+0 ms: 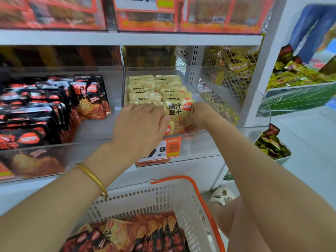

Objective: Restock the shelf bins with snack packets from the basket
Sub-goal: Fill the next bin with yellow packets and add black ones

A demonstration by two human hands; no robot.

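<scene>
Both hands reach into the clear middle shelf bin (209, 142), which holds rows of pale yellow snack packets (158, 88). My right hand (200, 113) grips the front yellow packet (179, 110) at its right edge and holds it upright. My left hand (141, 122) lies palm down against the front packets, fingers on the packet's left side. Below my arms sits the white basket (181, 199) with an orange handle (201, 193). Inside it lie red and black snack packets (138, 233).
The clear bin on the left holds black and red packets (54, 110). An orange price tag (169, 148) hangs on the middle bin's front. Orange boxes (145, 15) fill the shelf above. Green packets (272, 144) lie in bins to the right, past a mesh divider (227, 79).
</scene>
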